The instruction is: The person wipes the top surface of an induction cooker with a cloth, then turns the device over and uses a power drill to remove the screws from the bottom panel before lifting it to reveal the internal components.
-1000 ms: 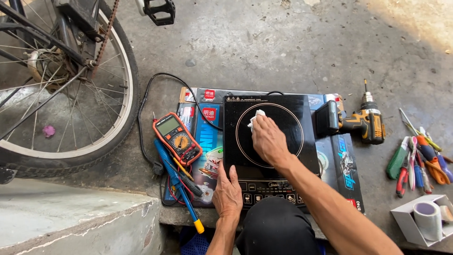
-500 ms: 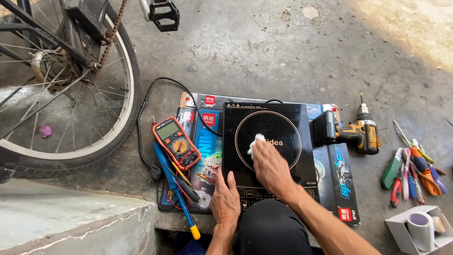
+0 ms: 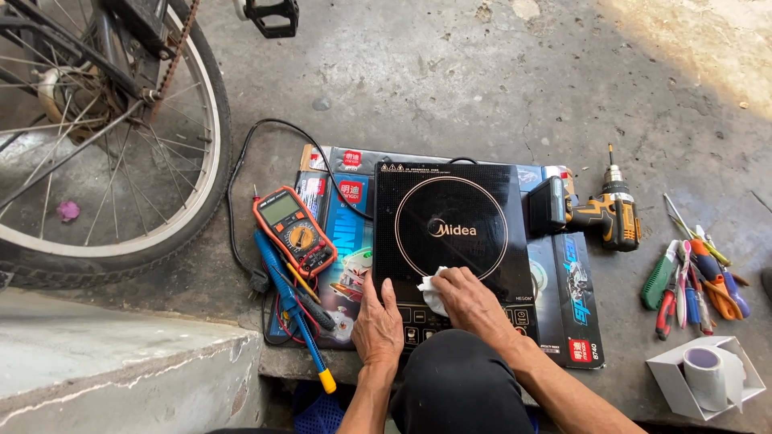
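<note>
- Concrete floor (image 3: pixel 450 72), with a bicycle wheel (image 3: pixel 104 145) at the left.
- A black cooktop (image 3: pixel 450 233) lies on flattened cardboard (image 3: pixel 575 297).
- The right hand (image 3: pixel 470 301) presses a white cloth (image 3: pixel 433 291) onto the cooktop's near edge, fingers curled over it.
- The left hand (image 3: pixel 378 325) lies flat, fingers spread, on the cooktop's near left corner.
- A multimeter (image 3: pixel 293 231) lies left, a drill (image 3: pixel 599 213) right.

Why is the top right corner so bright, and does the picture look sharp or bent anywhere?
Head view: sunlight washes out the concrete floor at top right; the rest lies in even shade. The black cooktop shows a faint sheen, no harsh glare. The right hand with its white cloth and the left hand look sharp. The bicycle wheel curves strongly near the edge.
</note>
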